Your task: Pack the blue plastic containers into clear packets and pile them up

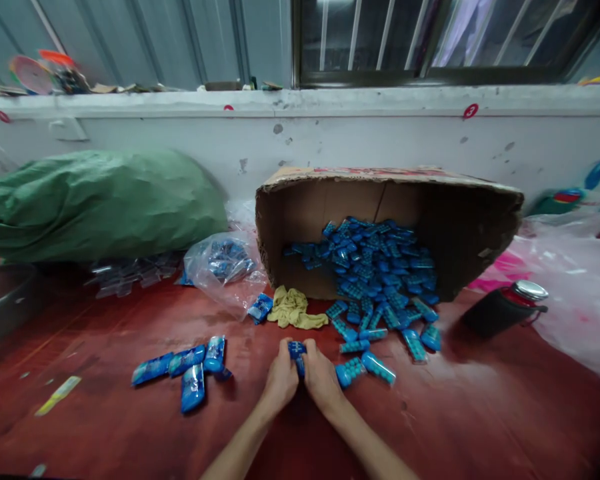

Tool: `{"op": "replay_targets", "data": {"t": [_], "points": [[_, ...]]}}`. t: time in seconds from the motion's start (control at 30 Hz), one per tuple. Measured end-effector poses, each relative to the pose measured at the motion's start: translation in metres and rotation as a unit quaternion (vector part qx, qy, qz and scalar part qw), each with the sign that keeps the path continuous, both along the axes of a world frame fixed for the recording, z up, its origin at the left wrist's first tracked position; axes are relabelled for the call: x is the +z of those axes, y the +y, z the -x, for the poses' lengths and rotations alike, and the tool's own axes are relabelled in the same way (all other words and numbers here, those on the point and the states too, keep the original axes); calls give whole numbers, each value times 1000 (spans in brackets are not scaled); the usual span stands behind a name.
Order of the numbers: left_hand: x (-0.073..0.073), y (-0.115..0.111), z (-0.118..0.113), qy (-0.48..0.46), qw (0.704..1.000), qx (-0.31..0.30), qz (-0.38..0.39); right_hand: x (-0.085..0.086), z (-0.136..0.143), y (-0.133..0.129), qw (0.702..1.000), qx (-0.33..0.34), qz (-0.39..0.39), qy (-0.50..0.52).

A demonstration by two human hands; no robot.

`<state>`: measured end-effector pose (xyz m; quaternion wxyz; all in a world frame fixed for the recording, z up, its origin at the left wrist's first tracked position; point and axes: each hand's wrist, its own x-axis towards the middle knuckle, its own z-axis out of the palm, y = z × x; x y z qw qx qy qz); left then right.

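Both hands meet over the red table, closed on one small blue packet (pixel 297 350) with white print. My left hand (pixel 281 375) grips its left side, and my right hand (pixel 321 377) grips its right side; the fingers hide much of it. Just right of my right hand lie small clear bottles with blue caps and turquoise beads inside, one bottle (pixel 379 368) among them. More such bottles spill in a heap (pixel 380 260) from a cardboard box (pixel 300 193) lying on its side. To the left, several blue printed packets (pixel 193 387) lie in a loose cluster.
A yellow cloth (pixel 295 308) lies before the box, beside a clear bag (pixel 220 267) of blue packets. A green sack (pixel 100 203) rests at the back left. On the right are a dark flask (pixel 500 310) and pink-white plastic bags (pixel 575 287). A yellow strip (pixel 59 395) lies left.
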<state>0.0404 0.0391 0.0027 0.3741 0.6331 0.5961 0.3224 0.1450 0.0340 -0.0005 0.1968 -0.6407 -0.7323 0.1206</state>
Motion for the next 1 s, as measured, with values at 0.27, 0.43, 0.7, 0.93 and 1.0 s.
{"op": "replay_targets", "data": {"t": [0.27, 0.43, 0.7, 0.93, 1.0], "points": [[11, -18, 10, 367, 927, -62, -48, -7, 1, -14, 996, -32, 8, -84], [-15, -37, 18, 408, 903, -66, -118, -4, -7, -35, 995, -7, 1, -103], [-15, -7, 20, 264, 945, 10, -192, 19, -19, -14, 997, 11, -50, -58], [6, 87, -2, -151, 987, 28, -55, 19, -21, 67, 1000, -14, -8, -26], [2, 95, -1, -225, 973, 40, -32, 18, -19, 73, 1000, 15, -9, -1]]}}
